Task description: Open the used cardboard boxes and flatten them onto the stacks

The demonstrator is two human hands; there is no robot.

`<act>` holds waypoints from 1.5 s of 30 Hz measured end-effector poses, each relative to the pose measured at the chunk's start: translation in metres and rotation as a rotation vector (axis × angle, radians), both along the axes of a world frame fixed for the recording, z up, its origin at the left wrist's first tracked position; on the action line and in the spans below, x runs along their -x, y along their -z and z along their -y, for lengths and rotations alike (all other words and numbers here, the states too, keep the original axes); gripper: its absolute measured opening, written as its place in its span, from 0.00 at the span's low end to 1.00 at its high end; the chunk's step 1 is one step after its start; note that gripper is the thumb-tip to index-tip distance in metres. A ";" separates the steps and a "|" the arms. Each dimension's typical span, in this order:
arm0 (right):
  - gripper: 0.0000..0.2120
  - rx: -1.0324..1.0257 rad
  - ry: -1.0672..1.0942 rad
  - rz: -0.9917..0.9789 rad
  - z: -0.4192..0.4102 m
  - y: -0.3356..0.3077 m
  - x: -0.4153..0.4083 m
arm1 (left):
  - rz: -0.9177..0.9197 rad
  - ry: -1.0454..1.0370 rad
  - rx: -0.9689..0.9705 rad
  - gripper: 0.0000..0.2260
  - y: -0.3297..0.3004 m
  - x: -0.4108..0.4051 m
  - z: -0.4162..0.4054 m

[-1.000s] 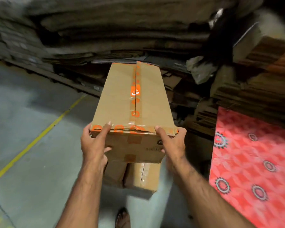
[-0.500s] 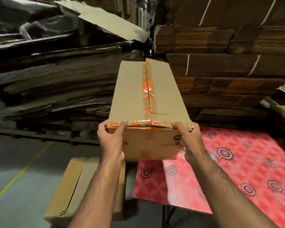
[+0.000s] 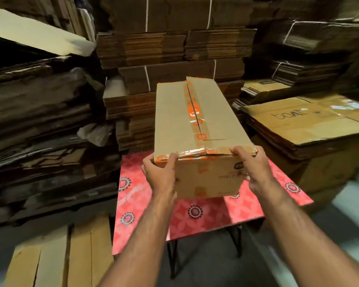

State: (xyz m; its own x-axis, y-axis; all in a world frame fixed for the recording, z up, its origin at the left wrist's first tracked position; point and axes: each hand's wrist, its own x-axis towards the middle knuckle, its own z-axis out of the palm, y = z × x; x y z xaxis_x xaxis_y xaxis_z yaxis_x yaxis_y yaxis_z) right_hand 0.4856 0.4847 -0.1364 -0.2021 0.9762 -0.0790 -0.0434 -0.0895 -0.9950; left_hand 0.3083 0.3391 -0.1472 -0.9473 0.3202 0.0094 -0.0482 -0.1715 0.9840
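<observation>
A long brown cardboard box (image 3: 174, 121), sealed with orange-printed clear tape along its top seam, is held in the air above a red patterned table (image 3: 133, 204). My left hand (image 3: 161, 175) grips its near left corner and my right hand (image 3: 251, 166) grips its near right corner, with fingers over the top edge. A stack of flattened cardboard (image 3: 303, 125) with "boAt" printed on its top sheet lies at the right. The box's underside is hidden.
Tall bundles of flattened cardboard (image 3: 174, 48) tied with white string fill the back. Loose dark sheets (image 3: 39, 121) pile up on the left. Another closed box (image 3: 60, 255) sits on the floor at the lower left. The table stands on thin black legs (image 3: 172, 257).
The view has swung right with the box still in both hands. The red table now lies directly beneath the box, and the "boAt" stack has come into view at the right.
</observation>
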 end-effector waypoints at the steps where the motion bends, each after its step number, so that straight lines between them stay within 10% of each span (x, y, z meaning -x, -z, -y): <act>1: 0.29 0.010 0.006 0.003 -0.004 0.006 -0.013 | -0.017 0.003 0.017 0.24 0.006 -0.011 -0.007; 17: 0.22 0.029 -0.132 0.294 -0.095 0.151 -0.109 | -0.144 0.034 0.559 0.22 0.127 -0.118 -0.071; 21: 0.33 -0.017 -0.219 0.359 -0.129 0.161 -0.101 | -0.117 0.092 0.635 0.25 0.116 -0.105 -0.093; 45: 0.35 0.093 -0.266 0.339 -0.145 0.161 -0.098 | 0.049 0.114 0.468 0.25 0.131 -0.099 -0.098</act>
State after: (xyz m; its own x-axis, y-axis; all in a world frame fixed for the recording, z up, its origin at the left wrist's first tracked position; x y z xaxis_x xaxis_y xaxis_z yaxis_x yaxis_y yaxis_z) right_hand 0.5833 0.6295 -0.2969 -0.3925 0.8793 -0.2696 0.3210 -0.1438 -0.9361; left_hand 0.4076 0.4371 -0.2782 -0.9017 0.3812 -0.2040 -0.0891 0.2978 0.9504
